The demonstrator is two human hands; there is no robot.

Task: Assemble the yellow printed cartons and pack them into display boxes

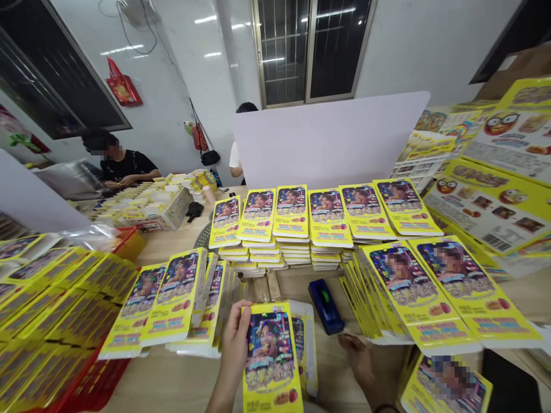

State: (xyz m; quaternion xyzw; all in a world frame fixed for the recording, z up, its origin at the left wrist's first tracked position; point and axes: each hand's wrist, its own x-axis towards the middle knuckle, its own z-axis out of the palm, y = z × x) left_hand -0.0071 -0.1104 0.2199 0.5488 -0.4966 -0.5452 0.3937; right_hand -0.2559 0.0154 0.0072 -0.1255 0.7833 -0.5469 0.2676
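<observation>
Stacked packets [330, 215] stand at twelve o'clock, one yellow packet [272, 358] at six o'clock, clamped in the left hand's [236, 328] fingers, is unplaced, and the right hand's [358, 358] blurred finger closure I cannot tell.

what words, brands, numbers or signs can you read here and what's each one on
None can be quoted with certainty:
Yellow pack in the left hand: large outlined title and smaller lines, too stylised and blurred to read.
Back row of matching packs: lettering too small and blurred.
Yellow-and-white carton at the right: heading too blurred; no digits legible at its barcode.
Red bag on the wall: gold marking, unreadable.
</observation>
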